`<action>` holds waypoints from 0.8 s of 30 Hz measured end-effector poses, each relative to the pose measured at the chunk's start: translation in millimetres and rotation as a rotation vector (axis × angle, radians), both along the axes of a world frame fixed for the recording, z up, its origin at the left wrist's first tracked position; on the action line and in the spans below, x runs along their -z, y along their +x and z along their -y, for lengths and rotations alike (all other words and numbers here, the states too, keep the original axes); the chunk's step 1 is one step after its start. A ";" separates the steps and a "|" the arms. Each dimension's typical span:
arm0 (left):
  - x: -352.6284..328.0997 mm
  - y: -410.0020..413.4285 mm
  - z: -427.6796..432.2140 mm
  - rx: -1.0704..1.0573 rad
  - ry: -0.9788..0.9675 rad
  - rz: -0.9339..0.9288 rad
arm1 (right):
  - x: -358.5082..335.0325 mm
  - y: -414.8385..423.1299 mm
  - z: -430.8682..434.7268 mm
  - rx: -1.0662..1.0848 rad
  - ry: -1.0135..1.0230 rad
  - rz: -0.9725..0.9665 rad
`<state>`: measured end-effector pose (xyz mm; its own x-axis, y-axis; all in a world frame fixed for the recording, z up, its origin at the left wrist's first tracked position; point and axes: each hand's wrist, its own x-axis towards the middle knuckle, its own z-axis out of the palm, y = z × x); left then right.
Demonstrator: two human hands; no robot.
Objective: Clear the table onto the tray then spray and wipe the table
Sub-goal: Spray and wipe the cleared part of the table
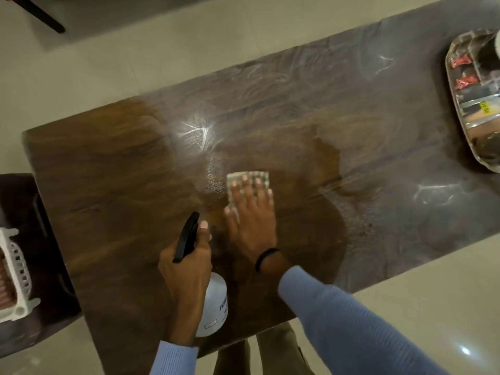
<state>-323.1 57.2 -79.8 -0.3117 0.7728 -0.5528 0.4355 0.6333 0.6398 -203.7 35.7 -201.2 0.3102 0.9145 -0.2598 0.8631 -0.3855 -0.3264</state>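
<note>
My right hand [251, 220] lies flat, fingers spread, pressing a pale checked cloth [247, 182] onto the middle of the dark wooden table [108, 185]. My left hand [184, 269] grips a clear spray bottle [213, 304] with a black trigger head [186, 236], held just above the table's near edge, left of the right hand. A wet, darker patch surrounds the cloth, with fine droplets to its left and right. The shiny tray [460, 109] sits at the table's far right end, holding small packets and other items.
A white slatted basket [16, 274] rests on a dark stool at the left edge of view. Pale tiled floor surrounds the table. A dark furniture leg shows at the top left. My legs stand against the table's near edge.
</note>
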 end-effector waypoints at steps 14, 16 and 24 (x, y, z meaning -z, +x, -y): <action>2.8 -40.9 -25.5 -0.142 0.025 0.005 | 1.1 -2.3 -52.5 0.142 0.013 0.050; 4.4 -45.3 -30.9 -0.156 0.015 0.003 | 2.4 -41.6 -74.7 -0.057 0.025 0.019; -1.0 -73.1 -60.2 -0.126 -0.009 0.015 | -4.3 4.3 11.2 -0.311 0.002 0.093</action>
<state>-396.2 117.4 -78.8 -0.3975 0.7231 -0.5649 0.3426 0.6881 0.6397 -199.3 24.5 -196.9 0.0385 0.9696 -0.2418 0.9654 -0.0985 -0.2413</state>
